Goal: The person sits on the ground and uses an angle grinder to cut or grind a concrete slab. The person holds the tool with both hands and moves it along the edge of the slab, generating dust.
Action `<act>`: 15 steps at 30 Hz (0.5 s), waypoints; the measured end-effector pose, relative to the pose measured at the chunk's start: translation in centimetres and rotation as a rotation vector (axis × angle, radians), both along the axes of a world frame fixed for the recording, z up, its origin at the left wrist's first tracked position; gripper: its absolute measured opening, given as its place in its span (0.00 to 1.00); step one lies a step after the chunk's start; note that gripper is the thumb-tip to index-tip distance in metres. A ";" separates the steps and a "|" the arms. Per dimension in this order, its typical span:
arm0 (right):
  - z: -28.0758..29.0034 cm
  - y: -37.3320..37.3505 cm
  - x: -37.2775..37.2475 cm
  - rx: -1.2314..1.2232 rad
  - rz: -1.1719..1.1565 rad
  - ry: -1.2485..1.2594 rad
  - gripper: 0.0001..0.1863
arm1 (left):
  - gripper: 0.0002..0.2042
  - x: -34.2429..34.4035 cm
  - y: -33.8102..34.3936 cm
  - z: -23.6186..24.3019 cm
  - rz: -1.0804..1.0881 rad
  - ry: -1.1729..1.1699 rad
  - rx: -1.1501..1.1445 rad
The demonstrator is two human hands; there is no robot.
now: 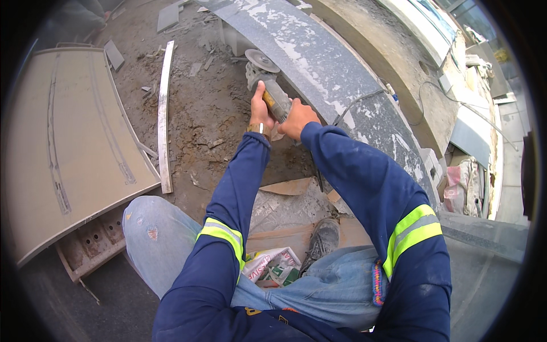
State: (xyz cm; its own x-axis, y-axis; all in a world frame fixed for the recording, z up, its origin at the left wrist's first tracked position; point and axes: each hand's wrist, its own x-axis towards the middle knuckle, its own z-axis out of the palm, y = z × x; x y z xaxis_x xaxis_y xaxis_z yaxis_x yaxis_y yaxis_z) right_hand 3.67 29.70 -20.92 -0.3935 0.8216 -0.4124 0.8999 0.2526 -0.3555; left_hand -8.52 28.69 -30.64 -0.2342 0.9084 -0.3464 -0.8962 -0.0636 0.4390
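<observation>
An angle grinder point(274, 98) with a dusty grey and yellow body is held out in front of me in both hands. Its round disc point(262, 60) lies at the far end, close to the near edge of a long grey stone slab point(319, 62); whether they touch I cannot tell. My left hand point(260, 108) is closed along the left side of the tool, thumb stretched up its body. Around the rear of the grinder wraps my right hand point(299, 118). A dark cord point(356, 104) crosses the slab near my right sleeve.
On the left rests a large beige panel point(85, 131) above a rusty metal beam point(94, 242). A narrow white strip point(166, 119) lies on the dirt floor point(196, 131) among broken pieces. Beyond the slab runs a concrete ledge point(393, 74). Cardboard and a printed bag point(273, 265) lie near my shoe point(323, 239).
</observation>
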 end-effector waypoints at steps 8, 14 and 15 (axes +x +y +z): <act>-0.1 0.4 -0.5 0.017 0.010 0.015 0.42 | 0.28 -0.7 0.6 -0.2 -0.012 -0.009 -0.017; 0.2 0.5 -1.2 -0.017 -0.025 -0.016 0.44 | 0.30 -1.2 1.1 -0.6 -0.020 0.004 -0.010; 0.2 0.5 -1.3 -0.020 -0.023 -0.019 0.45 | 0.30 -1.3 1.2 -0.7 -0.019 0.009 -0.011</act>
